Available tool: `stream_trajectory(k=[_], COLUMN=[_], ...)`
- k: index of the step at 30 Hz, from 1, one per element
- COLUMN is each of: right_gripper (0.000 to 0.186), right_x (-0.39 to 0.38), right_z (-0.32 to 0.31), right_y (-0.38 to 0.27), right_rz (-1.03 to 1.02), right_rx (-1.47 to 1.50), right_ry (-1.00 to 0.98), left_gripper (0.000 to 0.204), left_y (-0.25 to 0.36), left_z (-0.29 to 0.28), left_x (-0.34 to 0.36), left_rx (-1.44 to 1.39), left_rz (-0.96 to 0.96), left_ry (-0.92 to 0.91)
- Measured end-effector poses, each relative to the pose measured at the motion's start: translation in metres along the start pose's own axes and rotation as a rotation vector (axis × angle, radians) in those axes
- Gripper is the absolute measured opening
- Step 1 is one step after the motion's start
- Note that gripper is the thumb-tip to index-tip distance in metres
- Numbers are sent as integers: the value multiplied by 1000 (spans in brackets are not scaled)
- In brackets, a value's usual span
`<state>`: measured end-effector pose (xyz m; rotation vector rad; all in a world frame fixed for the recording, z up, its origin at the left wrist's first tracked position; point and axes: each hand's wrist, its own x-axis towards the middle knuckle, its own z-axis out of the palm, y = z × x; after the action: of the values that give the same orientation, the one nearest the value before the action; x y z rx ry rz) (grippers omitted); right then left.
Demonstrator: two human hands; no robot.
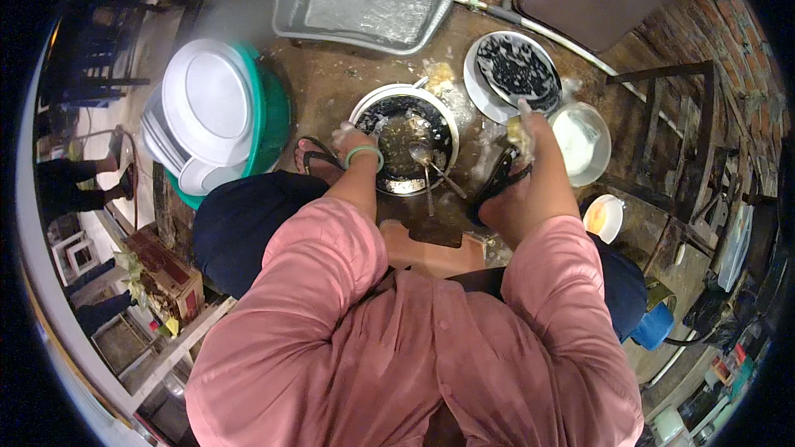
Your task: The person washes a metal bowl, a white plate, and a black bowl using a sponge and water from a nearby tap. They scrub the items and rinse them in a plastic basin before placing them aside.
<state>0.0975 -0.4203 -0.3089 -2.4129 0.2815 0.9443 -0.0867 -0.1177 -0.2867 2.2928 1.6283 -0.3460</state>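
A round pot point(360, 106) with a pale rim sits on the floor between my feet, its inside blackened and wet. Two spoons point(421, 155) lean in it, handles toward me. At the pot's left edge my left hand point(351, 139), wet with suds and wearing a green bangle at the wrist, closes on the rim; its fingertips are partly hidden. My right hand point(534, 128) grips a yellowish sponge point(518, 136) above my right foot. Just beyond it lies a round, blackened, suds-covered pan or lid point(520, 70), tilted on a white dish point(478, 93).
A green tub point(273, 112) heaped with white plates and basins point(207, 91) stands left. A grey basin point(286, 0) of water is at the back. Right are a soapy bowl point(600, 139), a small white bowl point(611, 219) and a wooden frame point(708, 124). Another person's legs point(70, 178) show far left.
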Motion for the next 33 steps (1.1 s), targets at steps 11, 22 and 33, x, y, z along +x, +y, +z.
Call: stream_trajectory(k=[11, 22, 33], right_gripper=[61, 42, 39], right_x=[125, -21, -110], right_z=[6, -38, 51], right_y=[227, 28, -113], right_rz=[332, 56, -808], right_rx=[-417, 259, 293], right_ry=[472, 865, 507], left_gripper=[60, 48, 34], left_y=[-29, 35, 75], left_z=[18, -101, -127], left_x=[43, 11, -36], left_rx=[-9, -130, -479], left_rz=[233, 649, 797], left_ry=[-309, -296, -351])
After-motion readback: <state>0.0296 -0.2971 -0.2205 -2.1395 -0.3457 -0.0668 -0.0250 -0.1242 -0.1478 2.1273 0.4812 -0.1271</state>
